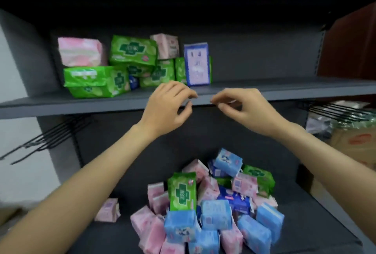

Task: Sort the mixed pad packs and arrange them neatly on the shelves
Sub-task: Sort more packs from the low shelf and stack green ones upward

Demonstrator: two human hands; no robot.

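Empty hands hover at the upper shelf (85, 104) edge.

Left hand (168, 107) and right hand (242, 107) hold nothing, fingers loosely curled; purple pack (197, 64) stands just beyond the left fingertips, mixed pile (209, 209) well below.

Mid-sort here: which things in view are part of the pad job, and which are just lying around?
Job:
- mixed pile of packs on the lower shelf
- green packs, pink pack and purple pack on the upper shelf
- lone pink pack

Lying about:
- cardboard box
- black wire hooks
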